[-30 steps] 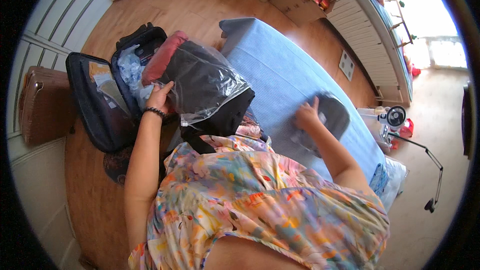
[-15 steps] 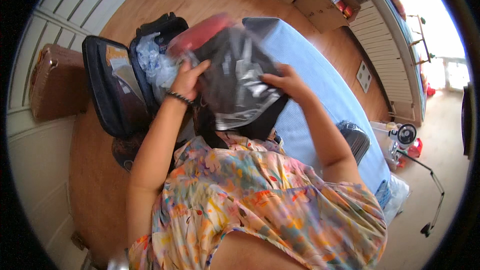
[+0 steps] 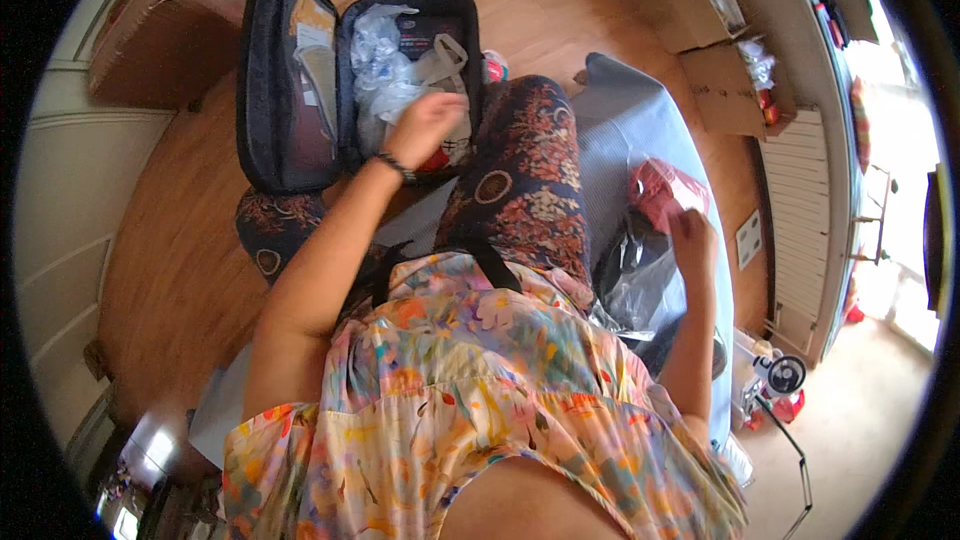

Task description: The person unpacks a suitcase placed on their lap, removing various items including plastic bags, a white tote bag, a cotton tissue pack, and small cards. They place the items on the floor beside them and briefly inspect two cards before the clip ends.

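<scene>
My left hand (image 3: pixel 428 130) hovers over a small black suitcase (image 3: pixel 290 75) that stands open at the left. Its fingers reach loosely toward the bags inside, slightly blurred; contact is not clear. Crumpled translucent plastic bags (image 3: pixel 378 70) fill the case's left part, and a whitish bag with handles (image 3: pixel 440 65) lies beside them. At the right, my right hand (image 3: pixel 692 240) pinches a clear plastic bag (image 3: pixel 650 275) resting on the bed. Something black shows inside or under that bag. A red plastic-wrapped bundle (image 3: pixel 662 190) is just past my fingers.
My patterned trouser legs (image 3: pixel 530 170) lie between the suitcase and the light blue bed cover (image 3: pixel 625 100). A brown suitcase (image 3: pixel 165 30) stands by the white panelled wall. Cardboard boxes (image 3: pixel 725 85) sit at the far right, and a white fan-like device (image 3: pixel 785 375) is near right.
The clear bag with black and red contents has moved from in front of me to the bed at right. My left hand has let go of it and is over the suitcase.
</scene>
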Tool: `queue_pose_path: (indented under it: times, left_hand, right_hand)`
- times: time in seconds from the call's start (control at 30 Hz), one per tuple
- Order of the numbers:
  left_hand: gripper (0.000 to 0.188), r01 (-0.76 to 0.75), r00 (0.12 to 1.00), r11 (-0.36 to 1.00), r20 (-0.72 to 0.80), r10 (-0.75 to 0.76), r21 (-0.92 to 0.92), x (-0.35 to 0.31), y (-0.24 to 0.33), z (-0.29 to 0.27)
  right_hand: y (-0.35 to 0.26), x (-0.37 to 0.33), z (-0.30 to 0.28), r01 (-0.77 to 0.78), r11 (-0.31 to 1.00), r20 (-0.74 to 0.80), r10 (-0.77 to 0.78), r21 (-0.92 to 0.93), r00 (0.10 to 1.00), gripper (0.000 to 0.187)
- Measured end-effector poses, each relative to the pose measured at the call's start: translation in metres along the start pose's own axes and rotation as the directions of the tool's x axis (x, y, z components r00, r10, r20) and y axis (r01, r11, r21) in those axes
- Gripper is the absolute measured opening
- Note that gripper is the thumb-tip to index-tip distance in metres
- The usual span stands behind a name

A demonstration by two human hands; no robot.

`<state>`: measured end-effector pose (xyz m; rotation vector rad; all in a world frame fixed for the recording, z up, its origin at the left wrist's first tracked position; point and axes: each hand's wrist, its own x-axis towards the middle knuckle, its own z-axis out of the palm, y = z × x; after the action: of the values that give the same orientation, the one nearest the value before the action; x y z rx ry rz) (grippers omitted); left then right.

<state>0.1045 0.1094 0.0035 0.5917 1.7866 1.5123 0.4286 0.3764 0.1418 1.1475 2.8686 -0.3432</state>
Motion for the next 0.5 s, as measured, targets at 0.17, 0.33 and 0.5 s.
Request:
queue_pose_path:
  times: [0.17, 0.33, 0.5]
  left_hand:
    - [0.031, 0.203, 0.941, 0.956, -0.312, -0.131, 0.210, -0.049, -0.065, -0.126]
    - [0.030, 0.290, 0.916, 0.957, -0.289, -0.278, -0.002, -0.102, -0.128, -0.131]
    - [0.037, 0.330, 0.889, 0.913, -0.247, -0.386, -0.240, -0.101, -0.164, -0.116]
  right_hand:
    - [-0.183, 0.107, 0.093, 0.585, 0.736, 0.011, -0.626, 0.341, 0.780, 0.023]
    - [-0.298, 0.169, 0.245, 0.590, 0.701, 0.477, -0.709, 0.401, 0.519, 0.054]
    - [-0.368, 0.215, 0.362, 0.476, 0.829, 0.677, -0.532, 0.293, 0.509, 0.065]
